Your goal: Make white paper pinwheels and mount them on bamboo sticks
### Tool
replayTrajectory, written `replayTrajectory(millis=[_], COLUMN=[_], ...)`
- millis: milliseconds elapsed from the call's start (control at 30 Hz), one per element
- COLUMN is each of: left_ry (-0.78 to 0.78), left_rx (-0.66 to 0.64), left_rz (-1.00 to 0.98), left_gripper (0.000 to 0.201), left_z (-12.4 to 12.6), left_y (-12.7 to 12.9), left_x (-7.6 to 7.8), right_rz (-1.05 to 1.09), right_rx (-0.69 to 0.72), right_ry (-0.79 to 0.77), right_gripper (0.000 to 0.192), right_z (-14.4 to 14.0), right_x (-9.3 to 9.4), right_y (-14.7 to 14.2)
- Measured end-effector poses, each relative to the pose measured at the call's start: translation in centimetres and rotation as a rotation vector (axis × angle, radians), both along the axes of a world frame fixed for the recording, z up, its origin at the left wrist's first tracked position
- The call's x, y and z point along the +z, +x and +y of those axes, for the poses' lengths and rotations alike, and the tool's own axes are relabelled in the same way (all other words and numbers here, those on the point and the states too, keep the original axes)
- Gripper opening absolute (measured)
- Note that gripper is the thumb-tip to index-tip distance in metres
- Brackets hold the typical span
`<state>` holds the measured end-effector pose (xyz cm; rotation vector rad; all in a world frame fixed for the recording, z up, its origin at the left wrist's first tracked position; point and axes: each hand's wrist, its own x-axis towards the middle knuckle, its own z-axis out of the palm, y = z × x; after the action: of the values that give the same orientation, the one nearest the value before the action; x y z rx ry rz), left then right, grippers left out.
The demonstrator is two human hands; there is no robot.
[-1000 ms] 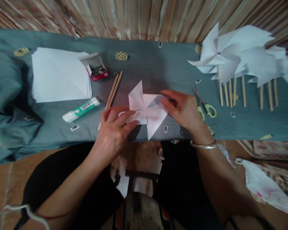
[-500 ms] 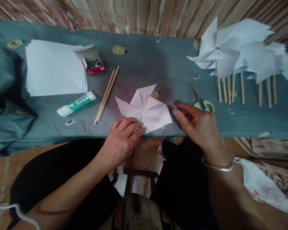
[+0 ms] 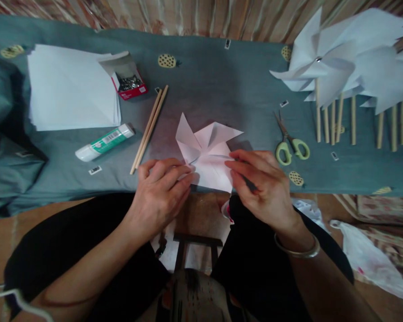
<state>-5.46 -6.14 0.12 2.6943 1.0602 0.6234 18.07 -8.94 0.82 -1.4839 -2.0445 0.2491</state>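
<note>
1. The white paper pinwheel head [image 3: 206,150] lies flat on the grey-green tablecloth [image 3: 221,85], near the middle of its front edge, with its lowest blade reaching that edge.
2. The left hand [image 3: 161,190] rests at the pinwheel's left blade, fingers curled and pressing down on the paper rather than gripping around it.
3. The right hand [image 3: 265,188] pinches the right-hand blade between thumb and fingertips, closed on the paper's edge.
4. To do this step well, I judge the left fingers should pin the centre firmly while the right draws its blade tip in gently, curving the paper and not creasing it.
5. Two wooden sticks [image 3: 149,129] lie just left of the pinwheel, slanting toward the back; a glue tube [image 3: 104,142] lies further left.
6. A stack of white sheets [image 3: 70,87] sits at the back left corner, with an open red box of pins [image 3: 129,85] touching its right side.
7. Green-handled scissors [image 3: 290,143] lie right of the right hand.
8. Finished pinwheels on sticks [image 3: 349,67] crowd the back right corner.
</note>
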Motion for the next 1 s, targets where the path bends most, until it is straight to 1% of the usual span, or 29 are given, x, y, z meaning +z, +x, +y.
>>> replayTrajectory(millis=[100,233,367,533,667,867,1000], left_ry=[-0.009,-0.013,-0.022,-0.037,-0.053,-0.098,-0.132], left_rx=[-0.049,-0.090,-0.086,-0.076,-0.077,-0.076,-0.086], left_rz=[0.005,0.014,0.026,0.002,-0.024,-0.041,-0.057], left_gripper=[0.024,0.022,0.021,0.020,0.020,0.019,0.019], left_z=[-0.5,-0.5,-0.3,-0.2,-0.1,-0.2,-0.3], left_y=[0.9,1.5,1.7,1.9,2.1,2.1,1.9], left_x=[-0.1,-0.8,-1.2,-1.1,-1.0,-1.0,-1.0], right_rz=[-0.034,-0.028,-0.021,-0.014,-0.048,-0.105,-0.065], right_rx=[0.025,0.023,0.047,0.123,0.170,0.179,0.160], right_ry=[0.009,0.024,0.004,-0.075,-0.111,-0.146,-0.174], right_gripper=[0.026,0.027,0.027,0.029,0.025,0.023,0.027], right_z=[-0.2,-0.4,-0.3,-0.3,-0.3,-0.4,-0.6], right_x=[0.1,0.3,0.3,0.3,0.2,0.3,0.2], right_y=[-0.4,-0.6,-0.4,-0.1,0.0,-0.1,0.1])
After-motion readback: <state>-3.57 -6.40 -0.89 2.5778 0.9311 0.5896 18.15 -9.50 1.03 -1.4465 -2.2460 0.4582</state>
